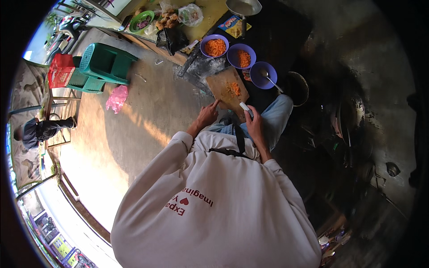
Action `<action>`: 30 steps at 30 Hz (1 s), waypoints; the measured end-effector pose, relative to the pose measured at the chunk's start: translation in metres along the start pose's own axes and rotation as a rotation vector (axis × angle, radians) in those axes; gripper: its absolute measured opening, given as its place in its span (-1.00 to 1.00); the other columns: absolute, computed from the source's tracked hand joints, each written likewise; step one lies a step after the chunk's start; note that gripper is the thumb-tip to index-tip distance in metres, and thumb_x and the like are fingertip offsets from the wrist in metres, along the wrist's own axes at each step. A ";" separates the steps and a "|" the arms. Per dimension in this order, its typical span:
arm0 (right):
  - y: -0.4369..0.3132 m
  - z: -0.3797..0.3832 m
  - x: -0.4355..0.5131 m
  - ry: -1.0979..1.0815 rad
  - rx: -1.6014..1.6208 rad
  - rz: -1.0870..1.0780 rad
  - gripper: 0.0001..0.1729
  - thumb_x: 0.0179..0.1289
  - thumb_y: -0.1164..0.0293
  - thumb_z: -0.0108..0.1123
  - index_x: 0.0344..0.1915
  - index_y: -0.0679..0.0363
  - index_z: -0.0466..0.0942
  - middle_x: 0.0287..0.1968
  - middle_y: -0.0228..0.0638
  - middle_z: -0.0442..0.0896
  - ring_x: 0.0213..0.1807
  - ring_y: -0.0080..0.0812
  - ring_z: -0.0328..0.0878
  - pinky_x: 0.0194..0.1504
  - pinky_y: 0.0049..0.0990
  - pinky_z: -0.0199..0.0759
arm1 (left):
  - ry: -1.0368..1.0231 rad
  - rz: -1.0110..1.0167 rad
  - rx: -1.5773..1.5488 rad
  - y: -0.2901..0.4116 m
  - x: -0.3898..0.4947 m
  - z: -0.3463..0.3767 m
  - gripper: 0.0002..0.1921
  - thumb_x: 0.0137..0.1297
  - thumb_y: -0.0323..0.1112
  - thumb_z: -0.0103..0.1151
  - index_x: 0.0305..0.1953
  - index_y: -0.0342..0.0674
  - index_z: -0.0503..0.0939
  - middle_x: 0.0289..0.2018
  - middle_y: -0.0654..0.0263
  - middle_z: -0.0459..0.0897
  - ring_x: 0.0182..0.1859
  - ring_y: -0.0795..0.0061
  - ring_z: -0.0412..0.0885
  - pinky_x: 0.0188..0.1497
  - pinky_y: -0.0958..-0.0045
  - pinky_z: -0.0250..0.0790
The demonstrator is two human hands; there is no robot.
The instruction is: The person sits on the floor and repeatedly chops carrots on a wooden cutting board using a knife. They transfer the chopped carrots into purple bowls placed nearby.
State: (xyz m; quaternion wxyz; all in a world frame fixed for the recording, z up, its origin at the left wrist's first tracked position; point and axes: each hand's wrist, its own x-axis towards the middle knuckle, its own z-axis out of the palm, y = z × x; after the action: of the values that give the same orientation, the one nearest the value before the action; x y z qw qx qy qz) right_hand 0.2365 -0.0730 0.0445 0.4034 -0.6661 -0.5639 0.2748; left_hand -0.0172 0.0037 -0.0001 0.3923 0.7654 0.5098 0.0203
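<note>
A wooden cutting board (226, 82) lies in front of me, with a small pile of chopped carrot (236, 89) on it. My right hand (254, 121) grips a knife by its white-and-dark handle (245, 108); the blade reaches over the board towards the carrot. At the board's near left edge, my left hand (208, 114) has its index finger stretched out to the wood, and its other fingers look curled. Beyond the board stand three purple bowls: one with shredded carrot (215, 47), one with finer carrot pieces (244, 58), and one (259, 80) holding a metal spoon (268, 77).
A saucepan (244, 8) and a yellow-and-blue packet (234, 26) are at the back. Left of them sit a green bowl (134, 25) and a black plastic bag (171, 40). Green plastic stools (107, 63) and a pink bag (117, 98) are leftward; a person (40, 132) is farther off.
</note>
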 end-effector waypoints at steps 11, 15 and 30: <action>-0.021 -0.091 -0.051 0.124 -0.374 -0.012 -0.62 0.54 0.29 0.21 0.22 0.24 0.60 0.05 -0.03 0.73 0.09 0.09 0.64 0.16 -0.05 0.39 | 0.571 0.175 0.047 0.004 0.087 -0.057 -0.64 0.36 -0.43 0.15 0.18 -0.17 0.51 0.08 0.08 0.52 0.16 -0.01 0.47 0.18 -0.01 0.32; -0.019 -0.091 -0.058 0.115 -0.450 0.030 -0.61 0.55 0.29 0.20 0.25 0.23 0.59 0.05 -0.05 0.73 0.10 0.09 0.63 0.14 -0.03 0.37 | 0.687 0.199 0.078 -0.003 0.147 -0.091 -0.52 0.36 -0.42 0.17 0.30 -0.23 0.43 0.24 0.01 0.44 0.31 -0.04 0.40 0.34 0.00 0.27; 0.005 -0.093 -0.078 0.250 -0.498 0.143 -0.59 0.54 0.26 0.21 0.21 0.28 0.61 0.11 0.01 0.72 0.14 0.10 0.64 0.22 -0.04 0.38 | 0.404 -0.094 0.107 -0.017 0.256 -0.126 -0.62 0.33 -0.26 0.11 0.11 -0.32 0.54 0.19 -0.17 0.50 0.27 -0.23 0.48 0.33 -0.09 0.34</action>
State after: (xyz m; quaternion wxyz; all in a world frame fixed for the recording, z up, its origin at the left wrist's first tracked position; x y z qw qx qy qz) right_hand 0.2994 -0.1707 0.0820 0.2732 -0.8115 -0.5116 0.0712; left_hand 0.0381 0.2832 -0.0178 0.2416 0.7409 0.6135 0.1279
